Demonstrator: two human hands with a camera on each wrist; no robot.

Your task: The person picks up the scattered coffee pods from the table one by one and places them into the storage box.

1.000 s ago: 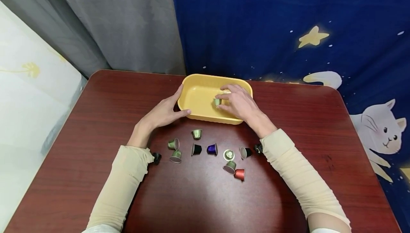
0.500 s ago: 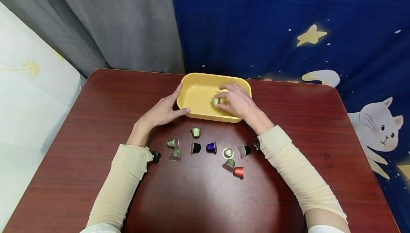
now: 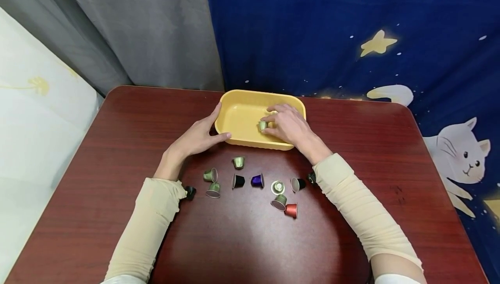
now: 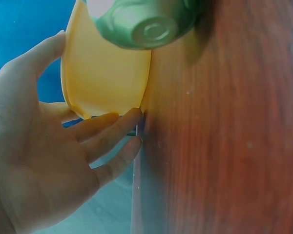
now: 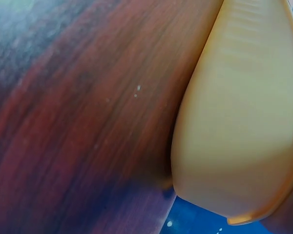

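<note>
In the head view my left hand (image 3: pixel 197 136) rests on the left end of a yellow plastic basin (image 3: pixel 258 142). Its thumb touches the near rim and its fingers lie fairly straight along the end wall, as the left wrist view also shows. My right hand (image 3: pixel 290 124) reaches inside the basin and pinches a light green coffee capsule (image 3: pixel 263 126) between thumb and fingertips. Part of the basin's right side is hidden behind this hand. The right wrist view shows the basin's outer wall (image 5: pixel 239 107) but not the capsule.
On the table (image 3: pixel 242 245) before the basin lie several capsules: green ones, a black one (image 3: pixel 238 181), a purple one (image 3: pixel 257 180), a black one near the right wrist (image 3: pixel 298 184) and a red one (image 3: pixel 291 210). A green capsule (image 4: pixel 151 27) looms close in the left wrist view.
The head view has shifted slightly. Both hands keep their places at the basin, and the right fingers still pinch the green capsule, now marginally lower.
</note>
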